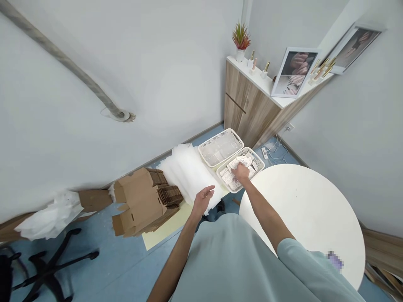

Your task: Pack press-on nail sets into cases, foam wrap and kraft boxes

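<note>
My right hand [242, 173] reaches down into a white plastic basket [260, 167] that holds a pile of small white printed packets [227, 178]. Its fingers are curled down among the packets, and whatever lies between them is hidden. My left hand [203, 200] hovers empty over the edge of a stack of white foam sheets [189, 170], thumb and fingers apart. Behind the first basket stands a second white basket [205, 157] with what look like clear flat pieces inside.
Flattened brown cardboard boxes [141, 201] are stacked left of the foam. A round white table [308, 201] stands close on my right. A wood-grain cabinet [252, 105] backs the baskets, near cables and a power strip [264, 153]. A black chair base [50, 268] is at lower left.
</note>
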Motion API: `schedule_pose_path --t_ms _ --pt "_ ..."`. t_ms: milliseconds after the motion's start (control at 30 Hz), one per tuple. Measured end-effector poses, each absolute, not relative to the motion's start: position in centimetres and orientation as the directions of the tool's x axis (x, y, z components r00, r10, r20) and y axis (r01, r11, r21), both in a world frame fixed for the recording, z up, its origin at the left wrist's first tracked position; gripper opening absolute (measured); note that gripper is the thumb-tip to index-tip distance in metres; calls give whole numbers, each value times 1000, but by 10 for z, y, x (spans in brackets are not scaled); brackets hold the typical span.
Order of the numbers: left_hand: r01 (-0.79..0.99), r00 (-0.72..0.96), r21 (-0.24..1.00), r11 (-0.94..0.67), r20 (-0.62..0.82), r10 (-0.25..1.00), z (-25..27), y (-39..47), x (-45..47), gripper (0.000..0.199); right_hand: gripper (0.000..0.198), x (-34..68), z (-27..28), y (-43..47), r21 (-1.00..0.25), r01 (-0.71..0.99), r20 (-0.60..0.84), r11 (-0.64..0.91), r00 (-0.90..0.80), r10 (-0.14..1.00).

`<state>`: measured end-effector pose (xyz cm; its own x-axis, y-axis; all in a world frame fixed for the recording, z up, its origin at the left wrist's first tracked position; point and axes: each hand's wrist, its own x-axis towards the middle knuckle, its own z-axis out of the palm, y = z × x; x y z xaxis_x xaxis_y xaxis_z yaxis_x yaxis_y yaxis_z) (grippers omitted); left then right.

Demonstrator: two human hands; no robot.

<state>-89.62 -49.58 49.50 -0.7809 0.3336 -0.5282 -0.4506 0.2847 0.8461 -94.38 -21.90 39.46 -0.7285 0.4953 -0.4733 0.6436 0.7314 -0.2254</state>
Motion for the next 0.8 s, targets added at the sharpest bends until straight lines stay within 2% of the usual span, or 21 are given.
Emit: schedule_pose_path --t_ms 167,267,367,433,467,533,600,700,800 --pt "-452 -733 843 293 -538 416 496 -481 -904 44 66 -917 425 -224 -284 734 -423 617 -674 606" --pt "-438 -703 855 278 -518 487 498 -464 -909 44 63 -882 448 -232 -428 769 -381 476 -630 677" --pt "-455 -661 857 241 -506 554 502 -447 -907 52 59 -837 471 -250 -707 687 -409 165 -588 698" --pt "-491 -608 843 218 -511 607 505 -439 -901 60 57 -803 484 -268 -839 525 -488 -144 -607 627" --pt "-512 -571 834 206 -509 644 506 -436 -895 63 56 -787 490 -279 -853 436 -519 -288 -644 562" --pt "-549 -476 814 191 -492 729 507 -431 -882 63 56 -755 499 -302 -811 286 -532 -511 -724 439" --pt "-566 -386 800 198 -470 794 508 -428 -865 61 58 -727 507 -325 -727 174 -519 -664 -772 366" --pt "-564 -323 797 216 -453 831 507 -426 -837 55 56 -692 515 -356 -603 16 -511 -797 -775 371" --pt "-562 -299 799 213 -437 848 508 -428 -809 48 54 -663 521 -380 -553 -100 -517 -827 -737 435"
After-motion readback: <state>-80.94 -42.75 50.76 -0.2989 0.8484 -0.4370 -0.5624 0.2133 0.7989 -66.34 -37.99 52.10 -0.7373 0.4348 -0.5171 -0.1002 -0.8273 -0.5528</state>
